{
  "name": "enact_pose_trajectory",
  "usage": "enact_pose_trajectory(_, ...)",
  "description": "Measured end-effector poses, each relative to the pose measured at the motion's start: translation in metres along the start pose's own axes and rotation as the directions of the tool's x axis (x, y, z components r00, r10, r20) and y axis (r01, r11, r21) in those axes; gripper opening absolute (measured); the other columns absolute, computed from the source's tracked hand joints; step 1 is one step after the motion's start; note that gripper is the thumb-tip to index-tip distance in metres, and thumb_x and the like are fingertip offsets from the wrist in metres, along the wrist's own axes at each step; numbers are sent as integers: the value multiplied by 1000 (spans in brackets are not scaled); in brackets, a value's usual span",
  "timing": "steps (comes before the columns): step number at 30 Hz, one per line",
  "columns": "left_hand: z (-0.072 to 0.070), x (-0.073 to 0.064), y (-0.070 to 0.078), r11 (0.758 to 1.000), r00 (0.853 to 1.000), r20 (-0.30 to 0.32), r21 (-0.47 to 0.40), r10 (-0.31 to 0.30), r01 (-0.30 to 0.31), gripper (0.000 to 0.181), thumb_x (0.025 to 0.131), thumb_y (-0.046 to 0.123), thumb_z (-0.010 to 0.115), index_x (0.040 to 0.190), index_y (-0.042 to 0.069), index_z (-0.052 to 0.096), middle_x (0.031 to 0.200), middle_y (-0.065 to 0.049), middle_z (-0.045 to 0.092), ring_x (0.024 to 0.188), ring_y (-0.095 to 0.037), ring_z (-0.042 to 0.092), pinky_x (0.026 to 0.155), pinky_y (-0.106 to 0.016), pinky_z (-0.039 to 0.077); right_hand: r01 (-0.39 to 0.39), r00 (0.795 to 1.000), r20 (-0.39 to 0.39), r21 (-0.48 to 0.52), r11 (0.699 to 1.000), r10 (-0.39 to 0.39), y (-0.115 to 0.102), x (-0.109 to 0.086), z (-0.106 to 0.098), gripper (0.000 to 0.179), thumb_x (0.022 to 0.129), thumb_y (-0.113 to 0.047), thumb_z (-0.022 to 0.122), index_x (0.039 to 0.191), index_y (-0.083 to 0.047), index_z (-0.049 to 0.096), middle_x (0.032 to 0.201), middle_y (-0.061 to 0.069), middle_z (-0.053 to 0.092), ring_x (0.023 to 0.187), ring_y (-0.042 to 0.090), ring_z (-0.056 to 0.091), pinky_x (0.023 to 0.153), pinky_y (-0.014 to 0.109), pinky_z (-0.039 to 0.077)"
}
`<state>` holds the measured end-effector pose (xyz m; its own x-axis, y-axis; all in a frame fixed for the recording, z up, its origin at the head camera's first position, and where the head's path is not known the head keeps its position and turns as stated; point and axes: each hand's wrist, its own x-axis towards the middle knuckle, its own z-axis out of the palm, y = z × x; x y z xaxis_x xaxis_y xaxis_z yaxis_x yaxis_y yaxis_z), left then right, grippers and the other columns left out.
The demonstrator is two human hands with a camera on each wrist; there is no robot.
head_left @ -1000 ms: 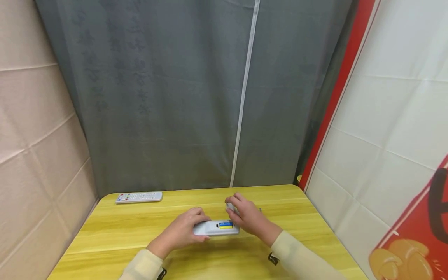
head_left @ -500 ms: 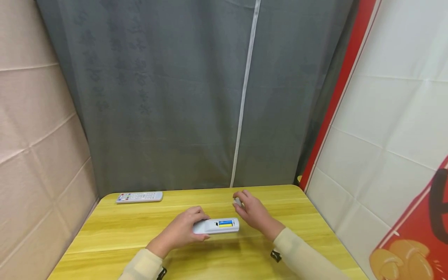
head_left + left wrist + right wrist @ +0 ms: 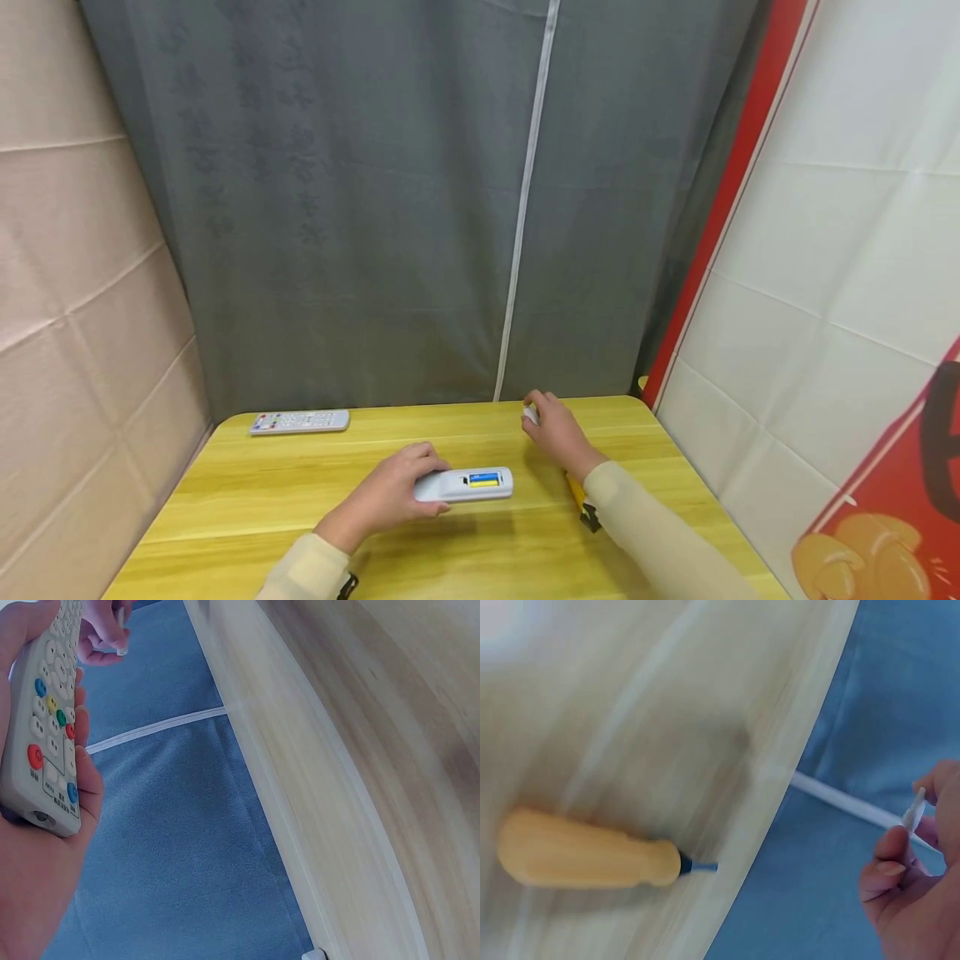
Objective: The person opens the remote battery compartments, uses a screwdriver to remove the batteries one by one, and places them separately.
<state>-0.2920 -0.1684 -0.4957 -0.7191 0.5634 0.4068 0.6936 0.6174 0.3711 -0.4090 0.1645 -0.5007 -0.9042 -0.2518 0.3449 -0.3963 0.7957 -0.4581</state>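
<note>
My left hand point(image 3: 397, 490) grips a grey remote control point(image 3: 450, 486) by one end, back side up, above the table. Two batteries point(image 3: 483, 480), one blue and one yellow, lie side by side in its uncovered compartment. In the left wrist view the button side of this remote point(image 3: 49, 720) shows, with fingers wrapped behind it. My right hand point(image 3: 557, 429) is raised toward the far right of the table. Between thumb and fingertips it pinches a small pale battery cover point(image 3: 913, 811), seen edge-on in the right wrist view.
A screwdriver point(image 3: 592, 851) with a yellow handle lies on the table, partly hidden under the right sleeve in the head view. Another remote control point(image 3: 300, 422) rests buttons up at the back left of the wooden table point(image 3: 247, 500). A grey curtain point(image 3: 375, 208) hangs behind.
My right hand has moved away from the remote, up and to the right, carrying the battery cover. Both batteries now show fully, and the screwdriver's handle has come into sight. The left hand stays nearly still.
</note>
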Motion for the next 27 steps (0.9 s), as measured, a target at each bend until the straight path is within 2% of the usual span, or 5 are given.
enact_pose_trajectory(4, 0, 0, 0, 1000, 1000, 7, -5, -7, 7, 40, 87, 32, 97, 121, 23, 79, 105, 17, 57, 92, -4, 55, 81, -27, 52, -77, 996, 34, 2, 997, 77, 14, 12, -1, 29, 105, -20, 75, 130, -10, 64, 111, 9, 60, 81, 22, 58, 75, 38, 54)
enact_pose_trajectory(7, -1, 0, 0, 1000, 1000, 9, -6, -8, 8, 40, 87, 32, 97, 121, 24, 79, 106, 18, 58, 93, -3, 55, 82, -27, 52, -105, 993, 48, 6, 994, 105, 20, 19, -5, 31, 105, -18, 75, 131, -7, 64, 112, 12, 61, 81, 24, 58, 75, 39, 54)
enact_pose_trajectory(18, -1, 1, -1, 1000, 1000, 4, 4, -8, 8, 40, 87, 35, 97, 121, 24, 79, 105, 18, 58, 93, -3, 56, 81, -27, 52, -104, 984, 141, -48, 993, 109, 43, 43, -11, 35, 105, -14, 72, 136, -3, 61, 112, 16, 60, 88, 28, 59, 82, 47, 55)
enact_pose_trajectory(27, 0, 1, 0, 1000, 1000, 12, -7, -19, 19, 41, 87, 33, 97, 122, 24, 79, 106, 18, 58, 94, -4, 56, 83, -28, 52, -136, 979, 142, -69, 988, 145, 49, 52, -15, 40, 101, -10, 76, 136, -3, 60, 114, 20, 61, 93, 32, 61, 85, 52, 55)
